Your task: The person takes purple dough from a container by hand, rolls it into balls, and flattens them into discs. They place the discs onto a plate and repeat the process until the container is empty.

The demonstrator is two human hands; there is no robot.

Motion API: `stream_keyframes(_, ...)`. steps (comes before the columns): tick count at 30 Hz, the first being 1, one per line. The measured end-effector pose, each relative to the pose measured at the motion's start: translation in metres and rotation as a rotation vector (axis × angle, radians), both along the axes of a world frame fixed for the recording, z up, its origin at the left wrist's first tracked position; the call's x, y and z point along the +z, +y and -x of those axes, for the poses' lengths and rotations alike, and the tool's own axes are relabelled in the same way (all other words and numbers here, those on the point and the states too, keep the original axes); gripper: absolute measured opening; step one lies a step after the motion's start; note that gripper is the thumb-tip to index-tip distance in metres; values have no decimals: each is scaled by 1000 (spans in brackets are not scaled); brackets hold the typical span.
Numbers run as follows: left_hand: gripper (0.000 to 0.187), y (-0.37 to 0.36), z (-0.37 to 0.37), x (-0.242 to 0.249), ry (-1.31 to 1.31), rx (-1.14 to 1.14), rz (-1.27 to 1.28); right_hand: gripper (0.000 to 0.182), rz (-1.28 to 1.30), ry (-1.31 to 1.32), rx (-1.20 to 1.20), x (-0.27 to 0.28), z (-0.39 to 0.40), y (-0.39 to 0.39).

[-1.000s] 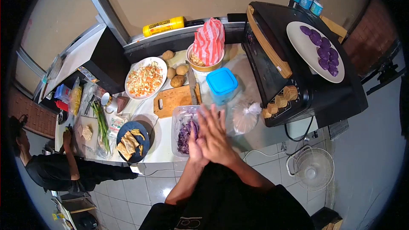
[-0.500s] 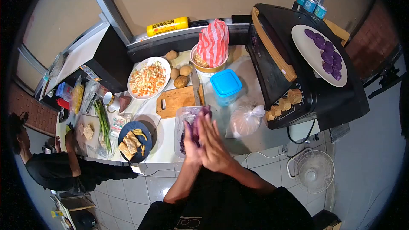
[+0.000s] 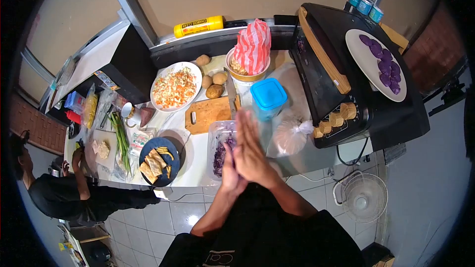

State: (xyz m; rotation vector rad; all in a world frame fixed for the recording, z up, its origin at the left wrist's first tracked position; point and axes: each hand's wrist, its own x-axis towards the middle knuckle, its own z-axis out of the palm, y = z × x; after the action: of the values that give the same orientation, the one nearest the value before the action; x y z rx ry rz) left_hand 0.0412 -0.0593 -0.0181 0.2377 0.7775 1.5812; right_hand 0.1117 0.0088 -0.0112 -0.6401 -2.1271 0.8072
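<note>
Purple cabbage tray (image 3: 215,133) sits beneath pressed-together right hand (image 3: 251,153), left hand (image 3: 229,170).

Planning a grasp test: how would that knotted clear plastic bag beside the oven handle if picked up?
The knotted plastic bag looks soft and bulging, so probably floppy, sagging around any grip. Its full shape suggests some weight. The tied top would likely be the safest hold.

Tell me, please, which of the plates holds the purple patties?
The white plate on top of the black oven at right. The other white plate holds shredded vegetables; the dark plate holds brown fried pieces.
</note>
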Motion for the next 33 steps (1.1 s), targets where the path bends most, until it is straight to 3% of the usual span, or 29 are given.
stream_keyframes(1,78,7,13,-24,40,27,-38,71,11,1,45,1,7,-7)
stream_keyframes(2,77,22,22,-49,-39,102,-328,71,-42,19,115,-4,9,-18)
stream_keyframes(3,77,23,32,-34,72,114,-304,71,-25,-43,142,0,10,-25)
stream_keyframes(5,78,11,35,-11,2,50,-186,72,0,-3,83,-16,13,-14)
stream_keyframes(8,79,-2,12,-3,43,11,-123,69,6,-24,-26,-5,13,11)
stream_keyframes(11,77,13,18,-9,82,192,-199,68,-32,48,147,-3,20,-12)
stream_keyframes(16,77,4,24,-14,-45,2,-152,73,-13,16,21,-14,13,4)
stream_keyframes(17,78,0,11,4,-19,16,-31,72,25,17,12,-7,12,9)
stream_keyframes(19,72,1,8,2,61,64,-46,72,12,56,66,-2,21,-1)
stream_keyframes(23,64,8,22,-10,-115,98,-125,74,-59,-33,99,2,22,-14)
stream_keyframes(25,60,9,33,-13,-196,123,-162,72,-109,-142,-15,3,12,-4)
stream_keyframes(29,52,9,38,-14,-388,195,-16,58,-65,12,-50,7,-12,3)
stream_keyframes(30,43,12,40,-20,-539,271,27,50,-77,57,-73,10,-14,1)
stream_keyframes(33,33,14,47,-39,-583,249,79,45,28,38,-26,5,-25,-4)
